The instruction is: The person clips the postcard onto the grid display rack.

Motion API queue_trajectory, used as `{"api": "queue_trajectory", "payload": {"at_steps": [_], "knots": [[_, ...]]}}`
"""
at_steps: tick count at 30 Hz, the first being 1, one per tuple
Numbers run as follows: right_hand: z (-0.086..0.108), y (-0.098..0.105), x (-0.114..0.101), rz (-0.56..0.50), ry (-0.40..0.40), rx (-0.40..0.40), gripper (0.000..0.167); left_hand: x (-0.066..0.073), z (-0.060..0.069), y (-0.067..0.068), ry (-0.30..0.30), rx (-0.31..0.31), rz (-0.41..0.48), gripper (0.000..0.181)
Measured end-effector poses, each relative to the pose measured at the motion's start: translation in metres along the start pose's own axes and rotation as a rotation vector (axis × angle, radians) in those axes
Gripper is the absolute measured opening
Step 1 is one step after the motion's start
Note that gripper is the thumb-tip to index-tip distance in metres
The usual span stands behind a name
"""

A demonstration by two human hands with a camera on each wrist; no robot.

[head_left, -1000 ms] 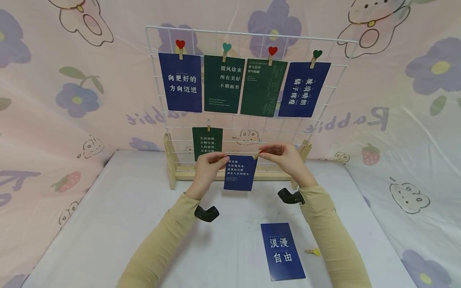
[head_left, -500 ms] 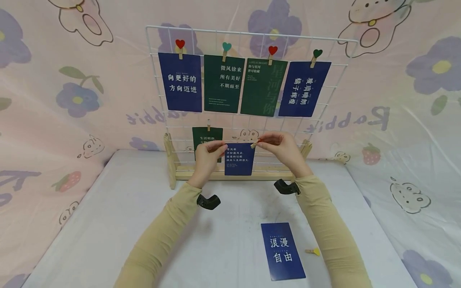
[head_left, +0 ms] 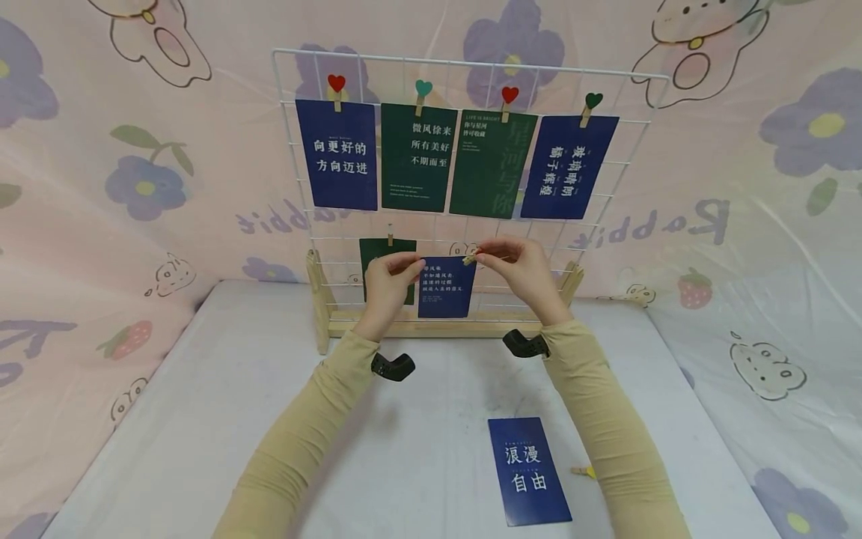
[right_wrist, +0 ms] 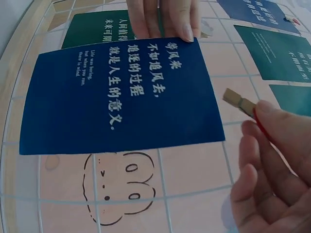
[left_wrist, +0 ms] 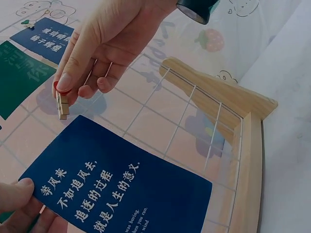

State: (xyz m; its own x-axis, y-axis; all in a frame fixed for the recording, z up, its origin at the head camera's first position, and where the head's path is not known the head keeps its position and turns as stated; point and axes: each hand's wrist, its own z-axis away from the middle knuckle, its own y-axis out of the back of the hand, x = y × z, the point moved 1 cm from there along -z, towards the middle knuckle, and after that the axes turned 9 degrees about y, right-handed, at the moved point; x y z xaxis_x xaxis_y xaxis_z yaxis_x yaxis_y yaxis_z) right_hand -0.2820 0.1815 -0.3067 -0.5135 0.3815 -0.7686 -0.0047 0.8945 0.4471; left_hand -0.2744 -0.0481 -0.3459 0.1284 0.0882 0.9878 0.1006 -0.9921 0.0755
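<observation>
My left hand (head_left: 390, 288) pinches a small blue card (head_left: 446, 292) with white writing by its upper left edge. The card hangs upright in front of the lower part of the white wire grid (head_left: 441, 224). My right hand (head_left: 518, 273) holds a small wooden clothespin (right_wrist: 239, 101) by its red end, between thumb and fingers. In the right wrist view the clothespin's tip is near the card's top edge, apart from it. Behind my left hand, a green card (head_left: 373, 248) clipped to the grid is partly hidden.
Several blue and green cards hang in a row on the grid, each under a heart clothespin (head_left: 337, 84). The grid stands on a wooden base (head_left: 438, 329). A blue card (head_left: 530, 471) lies on the white table, beside a yellow-ended clothespin (head_left: 581, 471) partly covered by my right sleeve.
Both hands have risen and moved toward the grid, carrying the blue card and the clothespin. The card now covers part of the lower grid, and my left hand hides more of the green card.
</observation>
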Motion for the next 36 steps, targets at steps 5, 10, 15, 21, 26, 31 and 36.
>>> {"api": "queue_trajectory", "payload": {"at_steps": [5, 10, 15, 21, 26, 31, 36], "knots": [[-0.004, -0.006, -0.002, 0.029, 0.038, 0.049, 0.028, 0.000, -0.004, -0.001, -0.014, 0.012, -0.004, 0.020], [-0.008, -0.011, -0.001, 0.031, 0.076, 0.111, 0.025, 0.004, -0.007, -0.001, -0.024, 0.026, -0.005, 0.019], [-0.013, -0.015, 0.000, 0.045, 0.117, 0.154, 0.022, 0.007, -0.009, -0.002, -0.032, 0.056, -0.027, 0.018], [-0.016, -0.017, -0.004, 0.080, 0.129, 0.176, 0.019, 0.012, -0.010, -0.003, -0.025, 0.085, -0.040, 0.017], [-0.018, -0.019, -0.004, 0.100, 0.141, 0.191, 0.018, 0.013, -0.011, -0.004, -0.018, 0.098, -0.046, 0.017], [-0.020, -0.021, -0.005, 0.107, 0.147, 0.204, 0.017, 0.014, -0.013, -0.005, -0.021, 0.110, -0.061, 0.016], [-0.022, -0.023, -0.007, 0.105, 0.151, 0.215, 0.018, 0.015, -0.014, -0.007, -0.040, 0.111, -0.066, 0.016]]}}
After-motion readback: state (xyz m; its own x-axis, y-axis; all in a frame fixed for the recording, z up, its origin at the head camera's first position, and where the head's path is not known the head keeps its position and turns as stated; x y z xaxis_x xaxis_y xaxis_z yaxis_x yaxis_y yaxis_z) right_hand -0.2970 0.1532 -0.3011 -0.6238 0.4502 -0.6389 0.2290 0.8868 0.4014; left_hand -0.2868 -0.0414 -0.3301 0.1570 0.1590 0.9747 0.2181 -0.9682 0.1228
